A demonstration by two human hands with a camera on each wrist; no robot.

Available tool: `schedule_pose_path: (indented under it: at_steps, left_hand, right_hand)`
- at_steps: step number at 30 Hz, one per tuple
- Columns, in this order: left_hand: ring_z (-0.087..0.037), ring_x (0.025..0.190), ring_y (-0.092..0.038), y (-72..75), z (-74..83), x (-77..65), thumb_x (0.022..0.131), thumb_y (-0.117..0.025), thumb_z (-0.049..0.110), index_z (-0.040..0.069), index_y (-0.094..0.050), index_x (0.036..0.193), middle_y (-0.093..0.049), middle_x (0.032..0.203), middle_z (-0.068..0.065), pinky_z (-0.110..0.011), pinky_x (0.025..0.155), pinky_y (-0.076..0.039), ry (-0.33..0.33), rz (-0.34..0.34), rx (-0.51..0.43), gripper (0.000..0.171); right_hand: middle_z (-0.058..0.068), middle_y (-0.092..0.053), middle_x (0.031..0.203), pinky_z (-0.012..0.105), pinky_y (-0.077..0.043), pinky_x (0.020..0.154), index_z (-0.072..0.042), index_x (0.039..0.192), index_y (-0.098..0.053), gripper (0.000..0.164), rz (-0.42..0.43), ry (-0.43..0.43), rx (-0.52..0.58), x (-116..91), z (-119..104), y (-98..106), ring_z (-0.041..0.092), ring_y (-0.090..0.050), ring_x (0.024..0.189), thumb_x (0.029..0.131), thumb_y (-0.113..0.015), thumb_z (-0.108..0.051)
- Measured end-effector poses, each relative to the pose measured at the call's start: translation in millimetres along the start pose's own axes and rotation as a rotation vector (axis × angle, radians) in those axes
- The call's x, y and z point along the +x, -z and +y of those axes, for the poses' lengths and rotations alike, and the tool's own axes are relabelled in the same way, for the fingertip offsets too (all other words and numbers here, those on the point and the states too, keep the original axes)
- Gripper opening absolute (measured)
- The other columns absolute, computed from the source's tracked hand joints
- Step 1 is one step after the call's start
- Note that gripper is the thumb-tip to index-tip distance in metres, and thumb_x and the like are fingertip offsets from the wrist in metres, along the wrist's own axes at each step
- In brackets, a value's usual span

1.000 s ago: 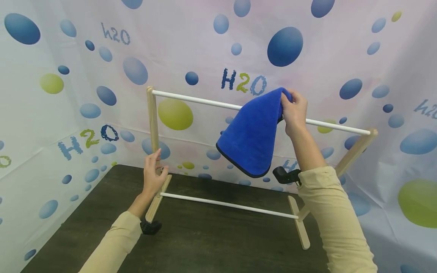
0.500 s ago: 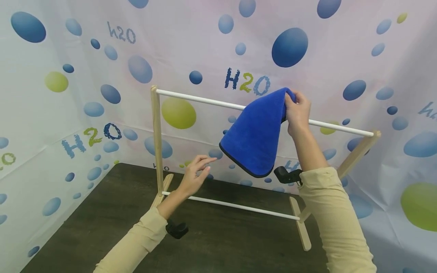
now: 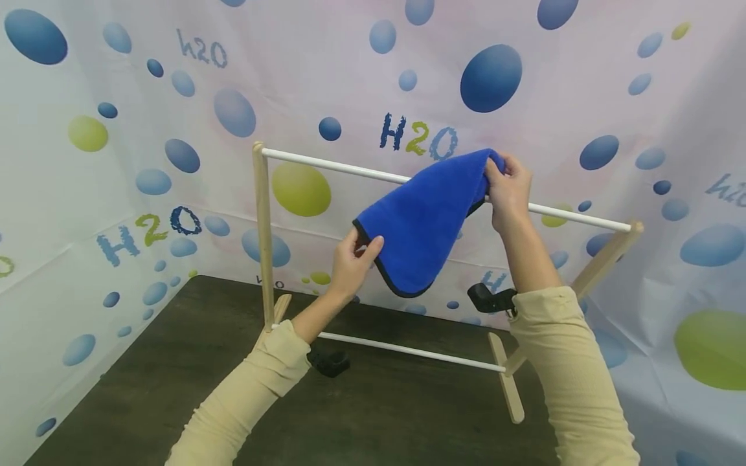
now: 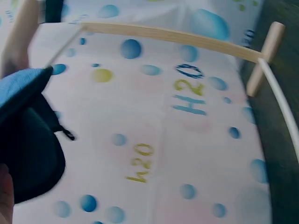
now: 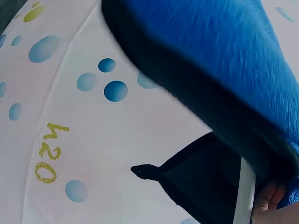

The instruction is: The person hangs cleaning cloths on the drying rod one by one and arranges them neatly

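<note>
A blue towel [image 3: 416, 230] with black edging lies across the white top bar [image 3: 338, 167] of a wooden rack. My right hand [image 3: 509, 191] pinches its upper right part at the bar. My left hand [image 3: 352, 262] grips the left lower edge between thumb and fingers, drawing it out to the left. In the right wrist view, the towel's dark underside [image 5: 201, 179] with a small black loop [image 5: 145, 171] shows beyond the white bar, close to the right fingers [image 5: 265, 200]. The left wrist view catches the towel [image 4: 32, 144] at its left side, with a bit of the left hand [image 4: 5, 198].
The rack's left post [image 3: 264, 239] and slanting right post [image 3: 606, 259] rise from wooden feet. A white lower bar [image 3: 408, 351] joins them above the dark table [image 3: 350, 414]. A patterned curtain [image 3: 350, 84] hangs behind. Black wrist cameras [image 3: 491, 299] sit on both wrists.
My left hand has moved from beside the left post, right and up to the towel, and now grips its left edge, lifting it outward. The right hand keeps its hold at the bar.
</note>
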State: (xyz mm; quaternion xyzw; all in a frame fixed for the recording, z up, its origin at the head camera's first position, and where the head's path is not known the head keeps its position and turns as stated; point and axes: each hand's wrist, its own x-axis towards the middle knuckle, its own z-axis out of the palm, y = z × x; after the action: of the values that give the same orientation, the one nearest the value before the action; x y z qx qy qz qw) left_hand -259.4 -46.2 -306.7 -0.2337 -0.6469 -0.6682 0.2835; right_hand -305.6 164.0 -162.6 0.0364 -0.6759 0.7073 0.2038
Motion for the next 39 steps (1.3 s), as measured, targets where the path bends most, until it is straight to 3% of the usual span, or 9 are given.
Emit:
schedule_pose_path:
  at_steps: [4,9,14,20,24,30,33,36,39]
  left_hand:
    - [-0.027,0.087,-0.062,3.9,13.5,19.1,0.088,-0.056,0.003,-0.011,-0.053,0.110,-0.061,0.100,-0.027,-0.025,0.072,-0.053,-0.021,0.074,-0.035,0.027]
    - [-0.027,0.086,-0.062,11.4,24.5,39.4,0.086,-0.055,-0.003,-0.014,-0.053,0.107,-0.061,0.098,-0.027,-0.022,0.071,-0.052,-0.076,0.080,0.002,0.024]
    - [-0.027,0.092,-0.059,20.9,32.9,56.1,0.087,-0.052,-0.004,-0.012,-0.048,0.116,-0.057,0.106,-0.025,-0.030,0.080,-0.052,-0.080,0.015,0.008,0.031]
    - [-0.028,0.111,-0.046,30.7,45.1,79.3,0.085,-0.048,-0.006,-0.005,-0.026,0.134,-0.041,0.125,-0.021,-0.041,0.097,-0.041,-0.083,-0.140,-0.039,0.054]
    - [-0.024,0.112,-0.041,37.2,52.6,95.3,0.082,-0.049,-0.008,-0.001,-0.020,0.137,-0.036,0.128,-0.018,-0.037,0.099,-0.037,-0.082,-0.200,-0.069,0.062]
    - [-0.018,0.109,-0.038,45.0,64.7,118.0,0.074,-0.045,-0.011,0.004,-0.016,0.140,-0.035,0.129,-0.009,-0.027,0.091,-0.034,-0.074,-0.198,-0.128,0.074]
    - [-0.018,0.107,-0.039,47.8,67.9,124.7,0.074,-0.042,-0.012,0.009,-0.016,0.142,-0.037,0.129,-0.009,-0.026,0.087,-0.034,-0.013,-0.184,-0.116,0.076]
    - [-0.019,0.111,-0.039,51.2,67.5,125.5,0.079,-0.040,-0.010,0.014,-0.015,0.144,-0.037,0.133,-0.011,-0.030,0.091,-0.035,0.117,-0.197,-0.073,0.074]
    - [-0.020,0.123,-0.036,54.5,62.8,123.5,0.085,-0.041,-0.006,0.015,-0.011,0.145,-0.031,0.143,-0.010,-0.034,0.103,-0.032,0.244,-0.228,-0.031,0.070]
  right_hand:
    - [0.000,-0.050,0.081,0.013,-0.046,0.049,-0.012,0.097,-0.061,0.011,-0.020,0.012,0.023,0,-1,5,0.003,-0.050,0.053,0.091,-0.053,-0.008]
    - [0.003,-0.047,0.093,0.014,-0.048,0.054,-0.010,0.105,-0.061,0.017,-0.039,0.029,0.047,0,-3,13,0.005,-0.053,0.060,0.089,-0.054,-0.007]
    - [0.003,-0.046,0.102,0.014,-0.050,0.062,-0.005,0.121,-0.056,0.032,-0.044,0.034,0.047,0,-6,18,0.008,-0.055,0.074,0.089,-0.056,-0.009]
    - [0.003,-0.050,0.106,0.019,-0.049,0.080,-0.005,0.126,-0.054,0.038,-0.032,0.054,0.050,-1,-13,28,0.013,-0.052,0.091,0.089,-0.058,-0.010]
    - [0.007,-0.051,0.115,0.027,-0.041,0.097,-0.004,0.127,-0.053,0.041,-0.039,0.085,0.068,-3,-18,35,0.019,-0.052,0.103,0.088,-0.059,-0.011]
    - [0.012,-0.053,0.123,0.029,-0.038,0.101,-0.008,0.124,-0.057,0.038,-0.028,0.151,0.035,-8,-25,39,0.021,-0.052,0.109,0.086,-0.061,-0.013]
    - [0.009,-0.058,0.119,0.030,-0.040,0.099,-0.012,0.122,-0.060,0.036,-0.014,0.188,-0.063,-10,-24,39,0.017,-0.055,0.103,0.086,-0.062,-0.016]
    - [0.007,-0.060,0.114,0.027,-0.045,0.092,-0.012,0.121,-0.060,0.035,-0.020,0.220,-0.176,-12,-17,38,0.012,-0.057,0.094,0.086,-0.062,-0.018]
    - [0.005,-0.060,0.109,0.020,-0.048,0.079,-0.009,0.120,-0.061,0.034,-0.041,0.237,-0.224,-15,-6,38,0.007,-0.057,0.083,0.087,-0.062,-0.015]
